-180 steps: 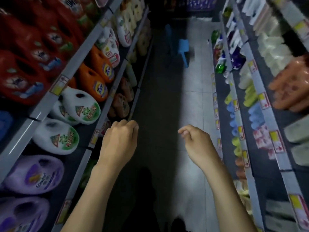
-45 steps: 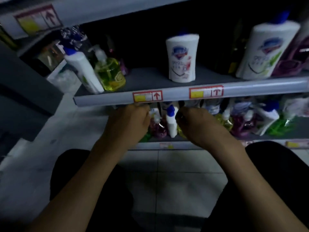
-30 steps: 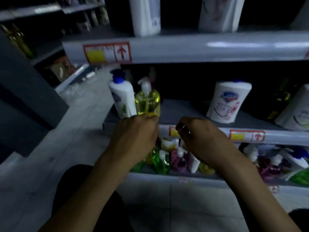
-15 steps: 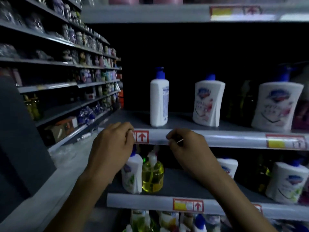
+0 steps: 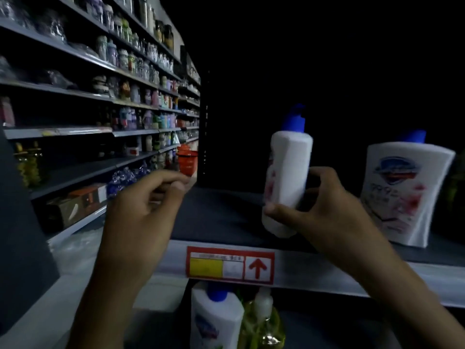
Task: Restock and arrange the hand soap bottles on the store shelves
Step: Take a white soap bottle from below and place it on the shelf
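— What is in front of you?

— On my left, long aisle shelving (image 5: 100, 102) crowded with small bottles, a red basket (image 5: 187, 161) at its far end. Straight ahead is a dark shelf (image 5: 221, 217) with a grey front rail.

— And the soap?

— A wide white hand soap bottle (image 5: 407, 192) with a blue cap stands upright on that shelf, to the right. Just left of it is the slimmer white soap bottle (image 5: 289, 172), tilted over the board; I cannot tell whether its base touches.

— Your fingers?

— My right hand (image 5: 327, 217) grips the slimmer bottle low, thumb across the front, fingers wrapped behind. My left hand (image 5: 141, 210) hovers over the shelf's left end, fingers curled in, thumb against the forefinger, holding nothing I can see.

— Anything smaller?

— A red-bordered price label (image 5: 230, 265) on the rail. Under it are a blue-capped white bottle (image 5: 216, 321) and a yellow pump bottle (image 5: 261, 323), side by side.
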